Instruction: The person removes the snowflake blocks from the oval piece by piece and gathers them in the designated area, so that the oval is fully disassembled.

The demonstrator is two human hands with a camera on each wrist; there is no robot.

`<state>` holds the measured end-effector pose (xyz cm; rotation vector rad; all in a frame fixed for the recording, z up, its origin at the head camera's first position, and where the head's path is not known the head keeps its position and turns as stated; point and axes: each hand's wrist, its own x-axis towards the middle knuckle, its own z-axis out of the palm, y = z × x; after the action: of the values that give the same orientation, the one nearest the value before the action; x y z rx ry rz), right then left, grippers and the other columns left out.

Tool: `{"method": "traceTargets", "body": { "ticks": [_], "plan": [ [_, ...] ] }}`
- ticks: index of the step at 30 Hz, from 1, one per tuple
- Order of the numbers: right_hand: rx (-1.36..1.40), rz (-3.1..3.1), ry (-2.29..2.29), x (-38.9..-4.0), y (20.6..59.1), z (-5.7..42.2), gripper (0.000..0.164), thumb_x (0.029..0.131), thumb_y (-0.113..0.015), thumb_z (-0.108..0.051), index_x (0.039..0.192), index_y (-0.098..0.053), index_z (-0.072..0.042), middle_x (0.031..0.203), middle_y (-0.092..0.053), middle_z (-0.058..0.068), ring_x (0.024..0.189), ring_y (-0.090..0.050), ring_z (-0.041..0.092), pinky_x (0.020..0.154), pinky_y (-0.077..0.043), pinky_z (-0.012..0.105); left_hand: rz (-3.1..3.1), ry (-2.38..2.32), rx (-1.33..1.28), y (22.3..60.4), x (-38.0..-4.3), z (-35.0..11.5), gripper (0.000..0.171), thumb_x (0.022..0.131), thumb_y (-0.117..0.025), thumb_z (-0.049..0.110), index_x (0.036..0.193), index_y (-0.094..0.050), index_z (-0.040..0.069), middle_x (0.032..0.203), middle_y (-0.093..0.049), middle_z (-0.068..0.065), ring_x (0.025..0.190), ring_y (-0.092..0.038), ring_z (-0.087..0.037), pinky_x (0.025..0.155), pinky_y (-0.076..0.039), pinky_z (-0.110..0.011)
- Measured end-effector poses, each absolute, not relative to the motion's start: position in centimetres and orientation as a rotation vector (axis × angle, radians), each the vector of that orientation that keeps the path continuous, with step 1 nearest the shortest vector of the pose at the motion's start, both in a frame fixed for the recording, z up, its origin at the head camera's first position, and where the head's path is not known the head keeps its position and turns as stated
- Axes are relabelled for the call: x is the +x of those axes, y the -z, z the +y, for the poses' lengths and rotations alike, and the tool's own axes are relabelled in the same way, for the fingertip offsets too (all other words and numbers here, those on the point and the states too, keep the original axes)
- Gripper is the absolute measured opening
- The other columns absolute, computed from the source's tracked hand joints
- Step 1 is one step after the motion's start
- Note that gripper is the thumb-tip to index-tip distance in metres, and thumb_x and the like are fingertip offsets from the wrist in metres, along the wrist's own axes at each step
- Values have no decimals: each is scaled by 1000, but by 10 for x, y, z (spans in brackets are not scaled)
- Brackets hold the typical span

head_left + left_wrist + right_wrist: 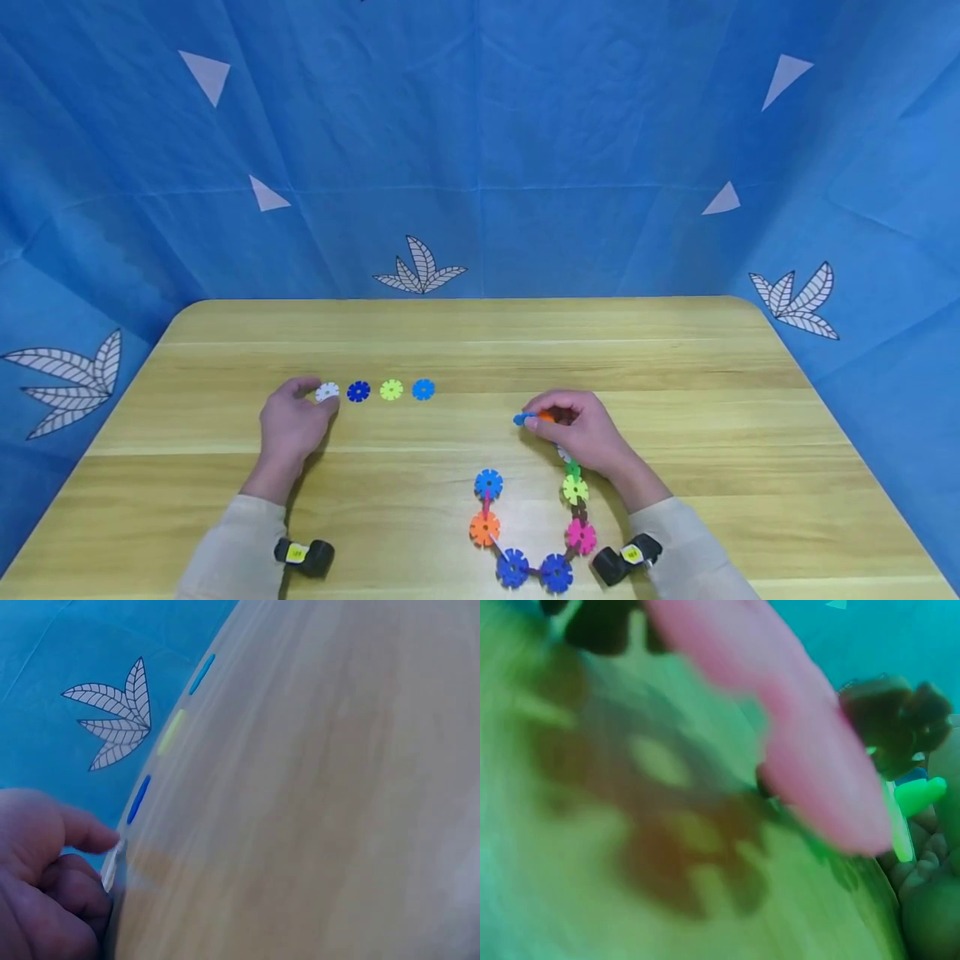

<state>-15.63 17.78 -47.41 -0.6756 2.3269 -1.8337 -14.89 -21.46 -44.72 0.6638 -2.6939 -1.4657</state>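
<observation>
Bearing writing too small to read, two yellow labels (297,553) sit on the wrist cameras (321,558). Four discs form a row across the surface (225,350): white disc (327,392), dark blue disc (358,391), yellow-green disc (391,389), light blue disc (423,389). The left hand's (296,421) fingers pinch the white one, leftmost. On the right, the right hand's (581,429) fingers grip the far end of a curved chain (581,536), which shows six face-up discs nearer.
</observation>
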Motion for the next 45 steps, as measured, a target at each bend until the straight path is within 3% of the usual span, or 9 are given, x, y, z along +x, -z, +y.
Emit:
{"method": "traceTargets", "body": {
  "ticks": [5, 10, 14, 28, 38, 45],
  "plan": [
    [-676, 2378, 1792, -157, 475, 178, 18, 84, -80, -8, 102, -77, -10, 102, -71, 4, 79, -61, 21, 65, -50, 28, -2629, 1517, 618, 449, -147, -213, 56, 87, -70, 14, 137, -48, 1, 92, -57, -11, 72, -53, -21, 58, -48, -33],
    [-595, 2417, 1721, -158, 474, 179, 35, 75, -87, -4, 107, -74, -9, 108, -69, 3, 92, -64, 23, 77, -54, 31, -2528, 1584, 607, 450, -144, -212, 51, 84, -71, 9, 130, -49, 2, 78, -53, -5, 59, -48, -16, 50, -45, -30],
    [-519, 2405, 1702, -158, 471, 180, 41, 74, -88, -3, 110, -70, -6, 107, -69, 5, 92, -66, 22, 81, -55, 32, -2503, 1620, 586, 451, -141, -210, 47, 83, -67, 5, 127, -49, 2, 70, -51, -3, 52, -45, -14, 44, -42, -29],
    [-505, 2375, 1703, -156, 471, 174, 35, 73, -91, -17, 105, -78, -15, 98, -72, -2, 82, -65, 25, 72, -54, 33, -2472, 1702, 445, 451, -134, -184, 36, 79, -63, -3, 113, -56, 0, 58, -36, 5, 47, -33, -10, 43, -32, -25],
    [-553, 2364, 1695, -156, 471, 175, 36, 75, -89, -16, 109, -77, -9, 101, -73, 0, 83, -64, 23, 73, -54, 32, -2461, 1746, 272, 455, -127, -148, 30, 75, -61, -8, 103, -58, 1, 54, -29, 7, 46, -29, -9, 44, -28, -23],
    [-567, 2361, 1691, -156, 472, 174, 39, 75, -89, -10, 112, -75, -5, 102, -71, 2, 86, -63, 23, 74, -52, 30, -2482, 1768, 142, 458, -122, -119, 27, 74, -63, -8, 99, -59, 2, 53, -32, 7, 45, -30, -9, 44, -28, -23]
  ]
}}
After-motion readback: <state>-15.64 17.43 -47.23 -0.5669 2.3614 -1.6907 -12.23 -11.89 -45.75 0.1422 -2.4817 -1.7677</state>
